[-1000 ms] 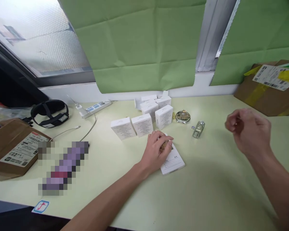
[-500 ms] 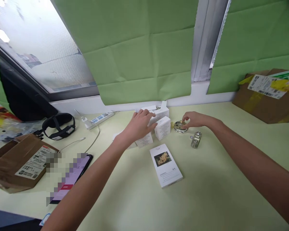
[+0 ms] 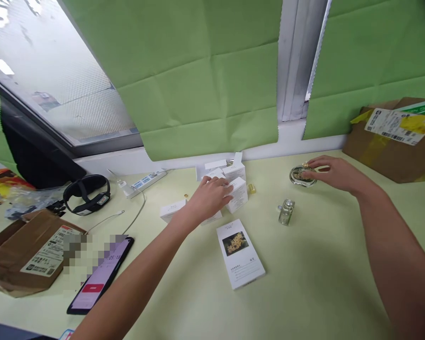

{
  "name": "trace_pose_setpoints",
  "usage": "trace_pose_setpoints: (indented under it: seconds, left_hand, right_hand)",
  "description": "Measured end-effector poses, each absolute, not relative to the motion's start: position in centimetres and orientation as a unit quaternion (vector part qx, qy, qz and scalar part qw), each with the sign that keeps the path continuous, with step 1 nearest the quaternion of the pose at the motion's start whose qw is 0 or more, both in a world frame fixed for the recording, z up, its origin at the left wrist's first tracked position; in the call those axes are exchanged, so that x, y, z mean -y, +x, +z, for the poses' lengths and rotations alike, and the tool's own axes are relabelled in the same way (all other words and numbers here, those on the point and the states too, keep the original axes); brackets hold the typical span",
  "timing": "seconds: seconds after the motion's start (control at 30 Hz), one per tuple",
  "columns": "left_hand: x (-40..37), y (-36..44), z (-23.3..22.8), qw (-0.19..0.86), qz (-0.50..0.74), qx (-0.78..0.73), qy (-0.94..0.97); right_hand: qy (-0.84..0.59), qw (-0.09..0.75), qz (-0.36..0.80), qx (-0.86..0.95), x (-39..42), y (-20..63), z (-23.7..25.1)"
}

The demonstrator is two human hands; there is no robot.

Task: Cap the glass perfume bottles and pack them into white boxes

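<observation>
My right hand (image 3: 335,172) has its thumb and fingers around the edge and gold top of a round, flat glass perfume bottle (image 3: 302,176), at the back right of the table. My left hand (image 3: 210,198) lies over a cluster of small white cartons, its fingers curled against the side of one white box (image 3: 238,196); part of the cluster is hidden beneath it. A small clear glass bottle (image 3: 286,211) lies between the hands, toward me. Near the cartons is a yellow see-through cap-like piece (image 3: 251,189). A flat white box with a flower picture (image 3: 241,255) lies in front.
To the left are a phone (image 3: 101,278), an opened brown carton (image 3: 35,250), a black head strap device (image 3: 87,194) and a power strip (image 3: 147,183) with a cable. A taped cardboard box (image 3: 393,151) stands at the back right. Green cloth (image 3: 212,85) hangs behind.
My right hand has moved right with the round bottle, away from the cartons. My left hand has shifted slightly, its fingers now curled closer against the white box. The view has tilted a little.
</observation>
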State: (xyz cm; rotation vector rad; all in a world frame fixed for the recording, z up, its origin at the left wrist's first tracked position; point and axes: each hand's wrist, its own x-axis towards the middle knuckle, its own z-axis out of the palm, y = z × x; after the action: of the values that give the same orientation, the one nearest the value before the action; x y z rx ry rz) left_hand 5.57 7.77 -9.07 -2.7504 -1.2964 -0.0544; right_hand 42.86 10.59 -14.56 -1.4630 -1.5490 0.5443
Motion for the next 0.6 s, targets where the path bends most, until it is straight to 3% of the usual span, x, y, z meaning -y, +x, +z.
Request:
trace_pose_setpoints:
  seconds: [0.1, 0.3, 0.4, 0.5, 0.6]
  left_hand:
    - [-8.0, 6.0, -7.9, 0.037, -0.012, 0.447, -0.894]
    - [-12.5, 5.5, -3.1, 0.014, -0.067, 0.495, -0.866]
    - [-16.0, 4.9, -2.6, 0.005, 0.005, 0.530, -0.848]
    - [-18.2, 4.5, -3.7, -0.089, 0.120, 0.499, -0.854]
    - [-19.0, 3.3, -4.2, -0.151, 0.123, 0.492, -0.849]
  right_hand:
    - [-0.599, 0.385, 0.263, 0.651, -11.2, 43.5, -16.1]
    - [-0.599, 0.334, 0.306, 0.660, -13.0, 44.1, -18.7]
    - [-0.601, 0.318, 0.330, 0.655, -13.2, 44.2, -19.3]
    - [-0.603, 0.301, 0.352, 0.650, -13.1, 44.1, -19.4]
    - [-0.613, 0.288, 0.360, 0.642, -12.9, 44.1, -19.3]
